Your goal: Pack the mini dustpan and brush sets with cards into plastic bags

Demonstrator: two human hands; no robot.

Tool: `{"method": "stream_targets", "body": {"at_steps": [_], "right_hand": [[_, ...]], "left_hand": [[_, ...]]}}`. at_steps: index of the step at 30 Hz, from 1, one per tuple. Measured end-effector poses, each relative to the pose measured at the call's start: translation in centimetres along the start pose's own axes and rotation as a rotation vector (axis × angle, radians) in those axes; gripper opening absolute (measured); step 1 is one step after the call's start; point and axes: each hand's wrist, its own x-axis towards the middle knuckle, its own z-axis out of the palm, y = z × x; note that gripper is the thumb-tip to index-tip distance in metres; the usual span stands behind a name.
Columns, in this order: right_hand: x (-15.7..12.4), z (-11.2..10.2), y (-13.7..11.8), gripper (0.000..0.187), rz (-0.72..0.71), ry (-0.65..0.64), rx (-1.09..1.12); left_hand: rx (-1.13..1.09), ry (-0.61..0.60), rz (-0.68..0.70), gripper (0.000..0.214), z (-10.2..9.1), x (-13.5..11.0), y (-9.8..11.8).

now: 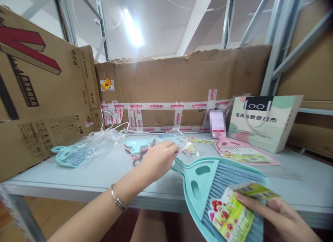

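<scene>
At centre, the left hand (161, 159) curls over the handle (180, 166) end, its grip hidden. The brush set (218, 184) slants to lower right, where the right hand (278, 212) pinches the card (230, 214). Placing the card seems in hand; that calls for a steady set.

A large cardboard box (52, 96) with a red print (33, 54) stands at the left, and brown cardboard (169, 80) crossed by printed tape (156, 106) spans the far side. White cables (137, 132) lie on the far left of the table (109, 172); a paper bag (249, 127) printed with glasses (256, 106) stands at the far right.
</scene>
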Motion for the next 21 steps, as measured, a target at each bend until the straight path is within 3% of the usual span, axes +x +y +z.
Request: {"method": "stream_targets", "body": {"at_steps": [5,12,16,21], "right_hand": [[0.9,0.6,0.2,0.045,-0.049,-0.021,0.067],[0.6,2.4,2.1,0.049,-0.058,-0.010,0.137],[0.2,4.1,2.8,0.051,-0.082,-0.037,0.191],[0.7,5.3,3.1,0.057,-0.189,-0.004,0.243]], "left_hand": [[0.000,0.012,0.107,0.021,-0.4,-0.3,1.3],[-0.257,0.060,0.119,0.015,-1.9,-1.2,1.5],[-0.234,-0.007,0.196,0.015,-1.8,-1.5,2.5],[-0.218,-0.014,0.170,0.020,-1.2,-1.5,2.7]]}}
